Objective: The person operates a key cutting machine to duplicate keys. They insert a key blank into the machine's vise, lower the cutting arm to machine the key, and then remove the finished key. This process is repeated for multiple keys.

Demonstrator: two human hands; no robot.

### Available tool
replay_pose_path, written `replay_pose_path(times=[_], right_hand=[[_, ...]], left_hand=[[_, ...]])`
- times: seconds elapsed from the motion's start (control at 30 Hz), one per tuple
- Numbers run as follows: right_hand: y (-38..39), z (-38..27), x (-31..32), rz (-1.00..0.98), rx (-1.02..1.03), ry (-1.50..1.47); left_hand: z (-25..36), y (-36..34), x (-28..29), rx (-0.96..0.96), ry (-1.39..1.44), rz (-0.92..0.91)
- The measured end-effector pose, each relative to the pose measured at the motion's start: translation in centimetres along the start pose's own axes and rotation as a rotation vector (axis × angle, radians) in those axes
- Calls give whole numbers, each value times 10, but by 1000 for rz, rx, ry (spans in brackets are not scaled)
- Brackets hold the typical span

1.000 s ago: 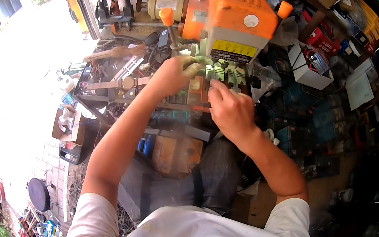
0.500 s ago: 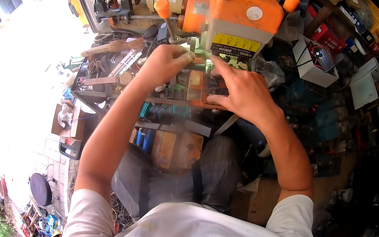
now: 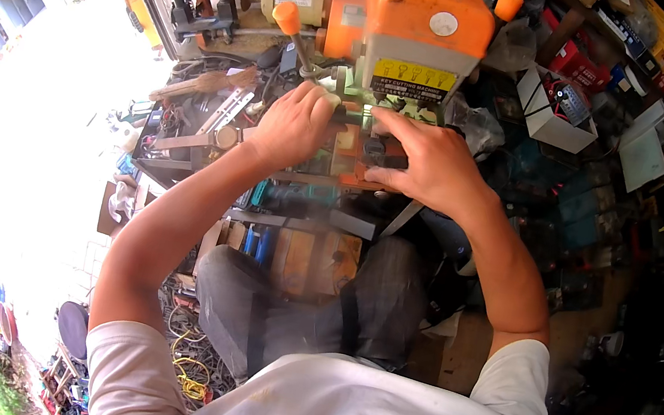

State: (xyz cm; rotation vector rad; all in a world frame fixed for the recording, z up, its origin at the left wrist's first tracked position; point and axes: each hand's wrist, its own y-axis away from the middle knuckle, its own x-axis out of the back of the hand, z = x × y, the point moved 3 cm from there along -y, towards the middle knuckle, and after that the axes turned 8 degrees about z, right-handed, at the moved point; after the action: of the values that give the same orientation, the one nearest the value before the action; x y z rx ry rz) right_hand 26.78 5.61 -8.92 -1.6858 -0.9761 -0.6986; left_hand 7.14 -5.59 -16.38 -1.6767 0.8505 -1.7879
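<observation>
An orange and grey key cutting machine with a yellow label stands at the far side of the bench. At the left end of its clamp area, my left hand is closed, fingers curled inward; what they grip is hidden. My right hand lies at the right of the clamps with its fingers apart. Its index finger stretches to the clamps under the cutting head, and its thumb rests near the orange base. A dark part lies between thumb and index finger. A lever with an orange knob rises behind my left hand.
A wooden-handled brush and assorted tools crowd the bench to the left. At the right stands a white box with wires and a device inside. A teal power tool lies below the bench edge. Yellow cable lies at lower left.
My left hand has rolled over and dropped slightly, its fingers now curled, while the elbow has swung outward to the left. My right hand stays almost in place.
</observation>
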Motion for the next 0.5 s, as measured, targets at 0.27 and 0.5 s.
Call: replay_pose_path(times=[0.27,0.5], right_hand=[[-25,29,124,692,-79,64],[-78,50,132,321,-227,144]], left_hand=[[30,-72,44,555,579,396],[-42,-125,-37,1226,1214,278]])
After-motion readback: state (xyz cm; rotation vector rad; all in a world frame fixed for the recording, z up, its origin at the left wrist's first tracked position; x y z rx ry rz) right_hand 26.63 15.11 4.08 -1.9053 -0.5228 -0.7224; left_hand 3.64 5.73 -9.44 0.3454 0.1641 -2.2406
